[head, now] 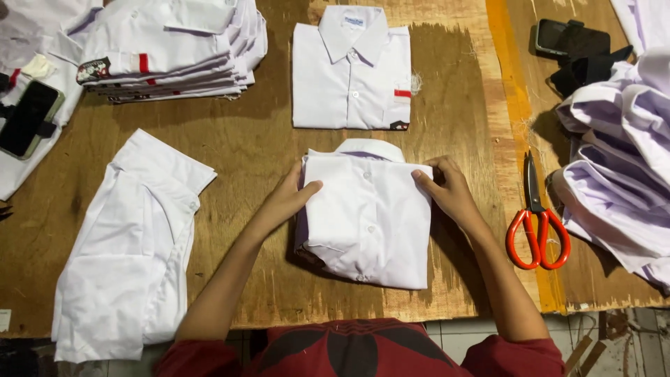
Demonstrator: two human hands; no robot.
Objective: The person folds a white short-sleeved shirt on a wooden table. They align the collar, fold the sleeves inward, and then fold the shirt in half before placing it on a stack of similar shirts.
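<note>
A folded white shirt (pixel 366 216) lies on the wooden table (pixel 251 146) in front of me, collar pointing away. My left hand (pixel 289 199) grips its left edge, thumb on top of the cloth. My right hand (pixel 447 188) pinches its upper right corner. Just beyond it lies a neatly folded white shirt (pixel 351 70) with a red patch on the sleeve.
A stack of folded white shirts (pixel 167 49) sits at the far left. An unfolded white shirt (pixel 129 244) lies at the left. Red-handled scissors (pixel 537 223) rest to the right, beside a heap of white shirts (pixel 621 167). A phone (pixel 28 119) lies far left, another phone (pixel 569 38) far right.
</note>
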